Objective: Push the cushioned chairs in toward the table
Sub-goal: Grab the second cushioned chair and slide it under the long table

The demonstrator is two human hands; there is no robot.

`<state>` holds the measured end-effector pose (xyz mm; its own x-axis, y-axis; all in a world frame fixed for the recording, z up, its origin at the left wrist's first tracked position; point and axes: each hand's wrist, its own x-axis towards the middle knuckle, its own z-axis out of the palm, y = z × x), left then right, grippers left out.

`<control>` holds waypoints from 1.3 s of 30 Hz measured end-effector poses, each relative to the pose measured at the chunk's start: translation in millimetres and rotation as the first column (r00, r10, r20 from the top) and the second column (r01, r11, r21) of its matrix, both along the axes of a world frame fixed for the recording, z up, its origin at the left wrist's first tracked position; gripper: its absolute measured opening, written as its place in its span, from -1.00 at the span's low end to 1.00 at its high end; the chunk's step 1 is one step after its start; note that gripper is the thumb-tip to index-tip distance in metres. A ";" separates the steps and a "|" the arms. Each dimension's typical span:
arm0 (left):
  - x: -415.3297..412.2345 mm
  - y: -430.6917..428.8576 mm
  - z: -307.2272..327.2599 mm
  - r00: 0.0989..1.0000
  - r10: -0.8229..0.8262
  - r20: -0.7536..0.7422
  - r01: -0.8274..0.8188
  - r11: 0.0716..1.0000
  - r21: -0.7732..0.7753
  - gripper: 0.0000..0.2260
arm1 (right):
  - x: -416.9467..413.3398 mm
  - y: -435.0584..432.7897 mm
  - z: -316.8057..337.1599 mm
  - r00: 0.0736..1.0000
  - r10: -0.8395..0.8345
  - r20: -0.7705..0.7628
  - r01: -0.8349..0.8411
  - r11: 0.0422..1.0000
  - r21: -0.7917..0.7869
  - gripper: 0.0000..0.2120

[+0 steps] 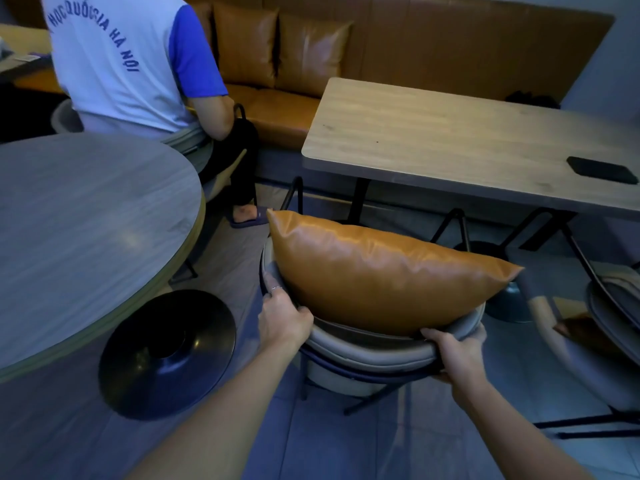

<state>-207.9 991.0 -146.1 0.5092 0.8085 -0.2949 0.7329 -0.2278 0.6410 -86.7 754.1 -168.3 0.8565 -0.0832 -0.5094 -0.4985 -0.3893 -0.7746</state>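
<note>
A grey cushioned chair (367,353) with a curved padded backrest stands in front of me, facing the rectangular wooden table (450,140). An orange leather cushion (384,271) leans inside its backrest and hides the seat. My left hand (282,318) grips the left side of the backrest rim. My right hand (457,353) grips the rim on the right, thumb on top. The chair's front sits near the table's front edge. A second grey chair (613,306) stands at the right, partly out of frame.
A round grey table (86,230) with a black disc base (166,353) stands close on my left. A seated person (131,64) in a white and blue shirt is at back left. An orange bench (346,57) runs behind the table. A black phone (602,170) lies on the table.
</note>
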 end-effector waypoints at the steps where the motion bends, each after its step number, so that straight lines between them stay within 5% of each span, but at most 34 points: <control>1: 0.7 0.2 0.1 1.000 -0.001 0.004 0.001 1.000 0.001 -0.14 | -2.3 1.8 -3.7 1.000 -0.006 0.012 0.006 0.999 -0.035 0.04; 14: 18.2 19.4 -7.1 0.999 -0.038 -0.038 0.040 0.997 0.064 -0.26 | 13.6 14.6 -9.2 0.997 0.070 0.029 -0.068 0.995 -0.068 0.17; 39: 9.0 29.7 -22.1 0.998 -0.061 0.001 0.061 0.994 0.094 -0.11 | 6.3 22.2 -17.9 0.998 0.041 0.044 -0.036 0.993 -0.110 0.14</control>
